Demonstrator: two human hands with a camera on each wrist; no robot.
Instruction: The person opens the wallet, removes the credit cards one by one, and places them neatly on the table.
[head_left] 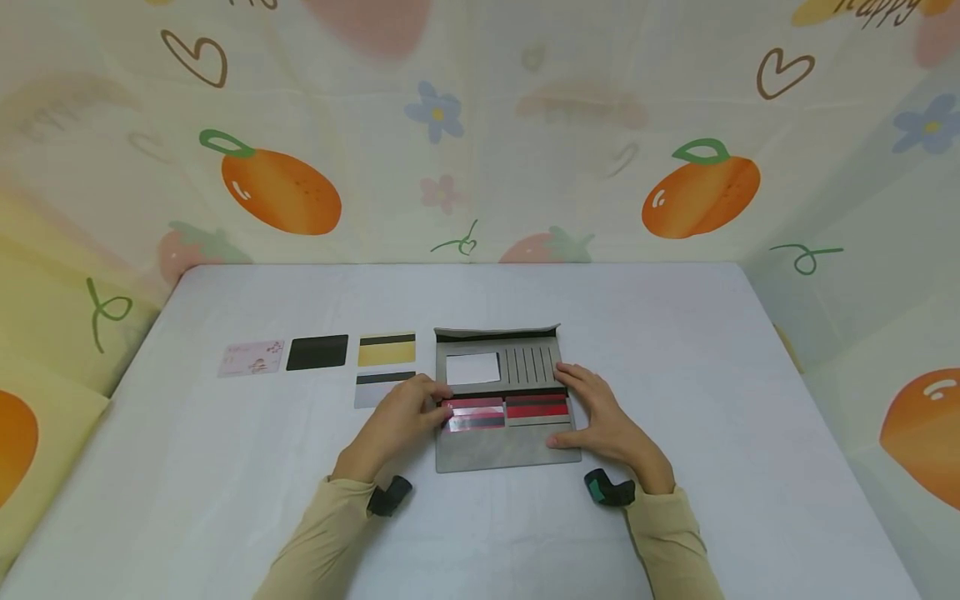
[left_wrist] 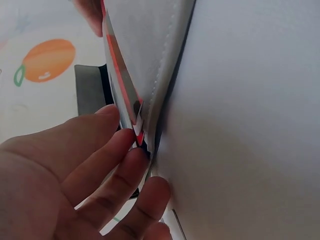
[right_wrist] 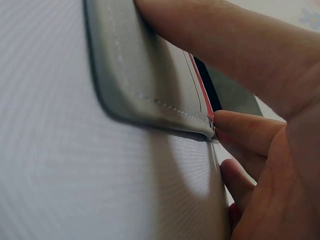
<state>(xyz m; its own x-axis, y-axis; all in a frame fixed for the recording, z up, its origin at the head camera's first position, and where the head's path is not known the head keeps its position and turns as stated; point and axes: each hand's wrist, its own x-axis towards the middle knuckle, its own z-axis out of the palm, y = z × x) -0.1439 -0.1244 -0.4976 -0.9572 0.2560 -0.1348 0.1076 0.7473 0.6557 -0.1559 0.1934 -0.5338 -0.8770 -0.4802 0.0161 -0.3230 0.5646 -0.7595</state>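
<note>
A grey wallet (head_left: 501,450) lies opened out flat. Its near half bears pink cards with a dark stripe (head_left: 480,422) on the left and a red card (head_left: 536,408) in a slot on the right. My left hand (head_left: 401,408) is at the wallet's left edge, thumb and forefinger pinching the end of a pink card (left_wrist: 139,137); its other fingertips are close to the wallet edge. My right hand (head_left: 603,417) rests on the wallet's right side, thumb pressed on the near panel and straight fingers along the edge near the fold (right_wrist: 212,120).
Left of the wallet lie a gold card (head_left: 386,353), a silver card (head_left: 375,392) partly behind my left hand, a black card (head_left: 317,352) and a pale pink card (head_left: 251,358). A white tablecloth (head_left: 480,542) covers the table; a fruit-print curtain (head_left: 480,167) hangs behind.
</note>
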